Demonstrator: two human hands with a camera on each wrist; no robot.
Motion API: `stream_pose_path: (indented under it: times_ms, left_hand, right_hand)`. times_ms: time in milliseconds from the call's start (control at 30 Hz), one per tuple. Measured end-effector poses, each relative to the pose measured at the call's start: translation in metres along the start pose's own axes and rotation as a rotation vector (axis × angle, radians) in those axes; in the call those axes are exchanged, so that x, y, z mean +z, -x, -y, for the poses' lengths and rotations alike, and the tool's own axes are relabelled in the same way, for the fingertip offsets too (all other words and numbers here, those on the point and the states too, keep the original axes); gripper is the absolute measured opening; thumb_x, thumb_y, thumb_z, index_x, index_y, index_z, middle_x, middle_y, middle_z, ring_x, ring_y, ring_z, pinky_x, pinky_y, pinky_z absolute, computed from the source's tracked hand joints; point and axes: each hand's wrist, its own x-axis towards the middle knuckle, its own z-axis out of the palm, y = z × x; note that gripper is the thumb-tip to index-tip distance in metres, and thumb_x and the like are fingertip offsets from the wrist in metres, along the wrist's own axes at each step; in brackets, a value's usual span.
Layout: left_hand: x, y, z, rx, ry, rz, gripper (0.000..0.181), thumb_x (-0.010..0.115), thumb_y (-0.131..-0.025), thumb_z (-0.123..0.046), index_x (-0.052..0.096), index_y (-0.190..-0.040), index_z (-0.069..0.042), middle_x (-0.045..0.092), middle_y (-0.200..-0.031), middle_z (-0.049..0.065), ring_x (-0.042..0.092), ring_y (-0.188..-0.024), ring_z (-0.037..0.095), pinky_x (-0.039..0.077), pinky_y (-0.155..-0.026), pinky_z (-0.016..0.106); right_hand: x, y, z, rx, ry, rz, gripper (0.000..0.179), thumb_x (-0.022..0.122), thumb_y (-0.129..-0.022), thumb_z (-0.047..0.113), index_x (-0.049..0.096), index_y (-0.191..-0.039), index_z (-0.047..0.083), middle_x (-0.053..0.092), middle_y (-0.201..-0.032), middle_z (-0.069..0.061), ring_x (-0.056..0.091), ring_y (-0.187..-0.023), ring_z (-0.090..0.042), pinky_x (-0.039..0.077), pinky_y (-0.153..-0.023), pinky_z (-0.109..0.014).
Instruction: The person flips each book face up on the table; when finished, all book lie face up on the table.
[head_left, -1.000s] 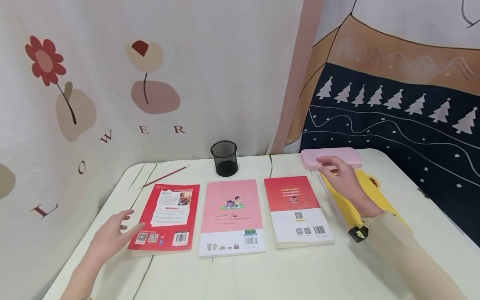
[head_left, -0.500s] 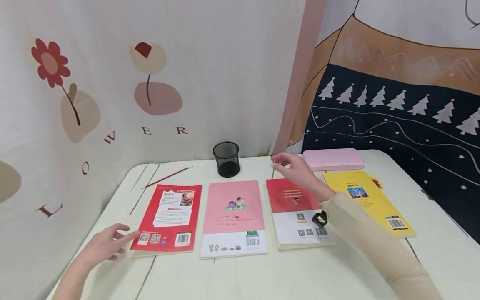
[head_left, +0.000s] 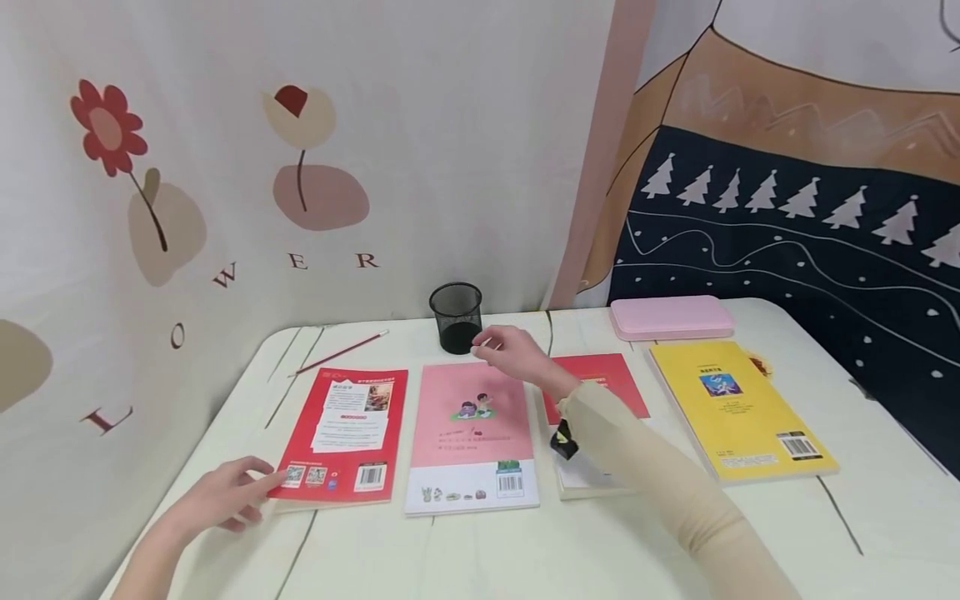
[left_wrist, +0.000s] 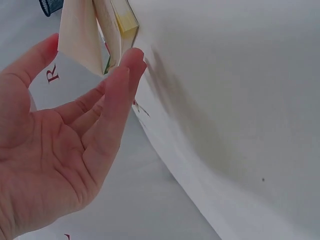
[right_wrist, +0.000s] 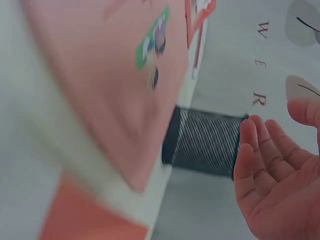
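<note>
My left hand (head_left: 221,500) is at the lower left corner of the red book (head_left: 351,454), thumb tip right at its cover edge and fingers loosely bent. In the left wrist view the book's page edges (left_wrist: 107,30) show between thumb and fingers, slightly spread. Held over the top of the pink book (head_left: 450,417), my right hand (head_left: 521,358) has loosely curved fingers with nothing in them. Its fingertips overlap the lower rim area of the black mesh pen holder (head_left: 455,312), which stands upright. My right forearm hides part of the red-and-white book (head_left: 611,379).
A yellow book (head_left: 738,417) lies on the right side of the white table (head_left: 480,558). Behind it is a pink pencil case (head_left: 671,318). A red pencil (head_left: 341,352) lies at the back left. Printed curtains (head_left: 450,167) hang behind the table.
My right hand has moved left, from over the yellow book near the pencil case to over the pink book. My left hand has lowered slightly toward the red book's corner.
</note>
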Motion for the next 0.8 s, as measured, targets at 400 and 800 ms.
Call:
stream_pose_path:
  times_ms: [400,800]
  left_hand:
    - [0.002,0.002,0.002,-0.005,0.025,0.014,0.062,0.059,-0.080,-0.042,0.044,-0.108,0.012,0.054,-0.080,0.007,0.056,-0.063,0.018,0.052,-0.059,0.032]
    - [0.007,0.002,0.006,-0.024,0.036,0.026,0.065,0.063,-0.077,-0.044,0.047,-0.107,0.011,0.053,-0.081,0.008,0.056,-0.063,0.018,0.052,-0.061,0.031]
  right_hand:
    - [0.057,-0.019,0.012,0.086,-0.153,0.103,0.021,0.058,-0.085,0.023,0.061,-0.102,0.010,0.057,-0.086,-0.002,0.058,-0.078,-0.021,0.046,-0.060,-0.026]
    - [0.104,-0.040,0.013,0.215,-0.239,0.098,0.024,0.062,-0.082,0.019,0.060,-0.105,0.010,0.058,-0.085,0.000,0.056,-0.069,-0.017,0.048,-0.055,-0.024]
